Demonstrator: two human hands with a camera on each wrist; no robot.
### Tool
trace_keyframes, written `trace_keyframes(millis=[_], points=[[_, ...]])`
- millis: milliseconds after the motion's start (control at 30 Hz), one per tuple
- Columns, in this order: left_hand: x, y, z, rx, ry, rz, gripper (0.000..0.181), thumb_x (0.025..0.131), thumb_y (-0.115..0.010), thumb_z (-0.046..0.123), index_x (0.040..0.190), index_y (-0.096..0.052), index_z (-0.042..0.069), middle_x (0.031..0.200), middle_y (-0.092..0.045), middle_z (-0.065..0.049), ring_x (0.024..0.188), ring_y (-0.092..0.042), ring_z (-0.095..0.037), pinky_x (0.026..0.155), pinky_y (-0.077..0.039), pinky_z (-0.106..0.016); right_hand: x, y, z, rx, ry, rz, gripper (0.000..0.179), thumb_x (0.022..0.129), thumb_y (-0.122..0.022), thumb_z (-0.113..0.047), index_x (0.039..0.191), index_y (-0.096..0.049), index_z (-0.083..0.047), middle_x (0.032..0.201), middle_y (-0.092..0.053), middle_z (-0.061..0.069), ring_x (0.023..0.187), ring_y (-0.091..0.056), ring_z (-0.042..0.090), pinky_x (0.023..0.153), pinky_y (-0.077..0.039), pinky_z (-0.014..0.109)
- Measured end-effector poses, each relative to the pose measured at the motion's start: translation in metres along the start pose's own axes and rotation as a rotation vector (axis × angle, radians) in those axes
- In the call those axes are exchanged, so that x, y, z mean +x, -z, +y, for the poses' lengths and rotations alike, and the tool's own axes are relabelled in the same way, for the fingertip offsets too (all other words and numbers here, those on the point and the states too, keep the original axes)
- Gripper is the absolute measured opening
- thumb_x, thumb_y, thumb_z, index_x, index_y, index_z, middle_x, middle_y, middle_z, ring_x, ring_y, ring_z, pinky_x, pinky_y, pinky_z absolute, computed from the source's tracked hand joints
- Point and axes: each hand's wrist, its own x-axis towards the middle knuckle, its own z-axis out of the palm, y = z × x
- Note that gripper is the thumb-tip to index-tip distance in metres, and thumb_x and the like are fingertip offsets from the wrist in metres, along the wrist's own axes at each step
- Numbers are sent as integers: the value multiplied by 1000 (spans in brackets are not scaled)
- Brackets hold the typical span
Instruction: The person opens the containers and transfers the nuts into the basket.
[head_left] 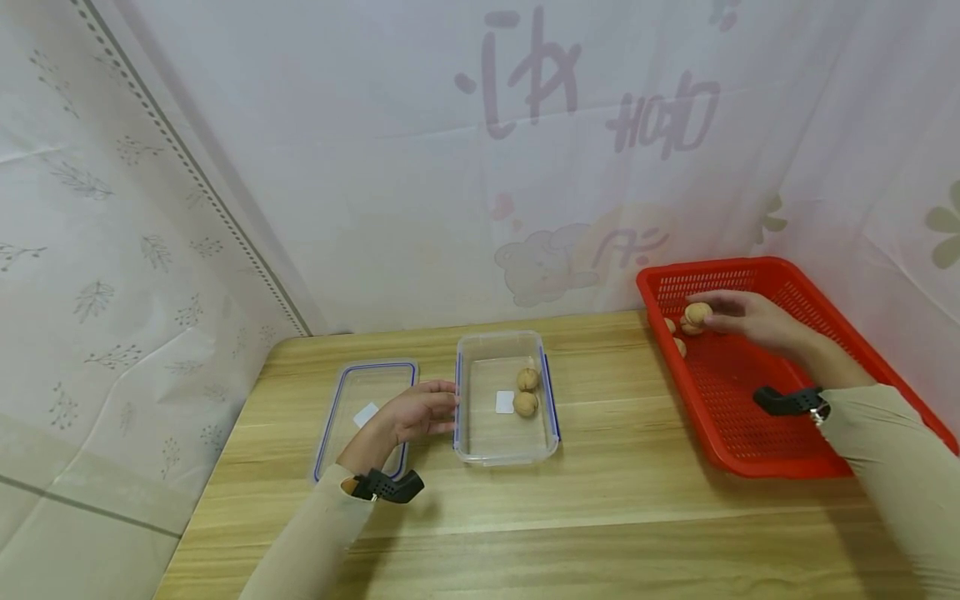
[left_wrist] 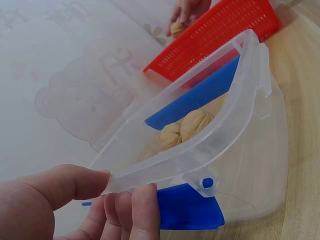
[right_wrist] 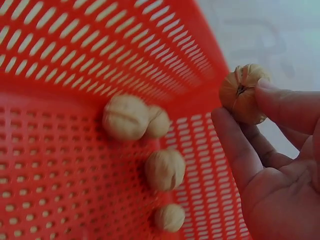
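My right hand [head_left: 757,321] pinches a walnut [right_wrist: 244,93] between thumb and fingers, held up over the red basket [head_left: 697,408]. Below it, several walnuts [right_wrist: 165,170] lie in the basket near one wall. At the middle of the table stands a clear plastic container [head_left: 487,450] with blue latches, its top uncovered. Two walnuts [head_left: 527,392] sit inside, side by side toward its right wall. My left hand [head_left: 422,410] grips the container's left rim, thumb on top and fingers against the side by a blue latch [left_wrist: 190,207].
The container's clear lid [head_left: 352,392], with a blue seal, lies flat on the wooden table [head_left: 600,533] at the left, partly under my left hand. A printed curtain [head_left: 420,208] hangs along the table's back edge. The basket's raised walls stand at the right.
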Motion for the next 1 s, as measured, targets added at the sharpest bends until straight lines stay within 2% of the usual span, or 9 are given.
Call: trace_keyframes(millis=[200, 300, 433, 533, 600, 767, 1000], points=[[-1, 0, -1, 3, 0, -12, 18, 102, -53, 3, 120, -50, -1, 91, -59, -1, 84, -60, -11, 78, -61, -26, 0, -2, 12, -78, -17, 7, 51, 106, -57, -27, 147, -47, 2, 143, -52, 26, 126, -49, 29, 87, -44, 12], [-1, 1, -1, 3, 2, -18, 18, 102, -53, 3, 119, -50, -1, 91, -59, -1, 83, -60, -11, 77, -61, -25, 1, -2, 18, -96, -16, 4, 49, 106, -57, -24, 144, -49, 4, 142, -53, 27, 126, -48, 35, 87, -45, 14], [-2, 1, -2, 1, -2, -21, 17, 102, -53, 3, 118, -50, 0, 91, -58, -1, 83, -60, -11, 77, -61, -25, 5, -3, 26, -127, -41, -12, 49, 105, -59, -24, 143, -51, 5, 141, -53, 30, 127, -49, 41, 96, -51, 33], [-1, 1, -2, -5, -1, -16, 16, 102, -53, 2, 118, -50, 0, 91, -59, -1, 83, -60, -11, 77, -61, -25, 8, -5, 33, -157, -65, -30, 48, 104, -61, -24, 141, -53, 5, 141, -52, 32, 127, -49, 45, 101, -49, 53], [-1, 1, -1, -6, 0, -14, 18, 102, -53, 2, 119, -50, -1, 91, -59, -1, 82, -60, -11, 76, -62, -25, 9, -6, 36, -170, -72, -41, 47, 103, -62, -23, 139, -54, 6, 140, -52, 33, 127, -49, 47, 103, -47, 60], [-1, 1, -1, -11, 3, -6, 21, 102, -53, 2, 122, -49, -2, 90, -59, -1, 81, -61, -11, 76, -62, -25, 12, -9, 41, -186, -33, -47, 42, 100, -66, -15, 133, -59, 8, 137, -53, 35, 127, -47, 50, 104, -42, 66], [0, 3, -1, -12, -7, -24, 19, 102, -53, 3, 120, -50, -1, 91, -60, -2, 83, -62, -11, 77, -62, -25, 16, -14, 46, -221, 18, -56, 39, 98, -69, -13, 131, -63, 7, 137, -54, 34, 130, -45, 51, 106, -39, 66]])
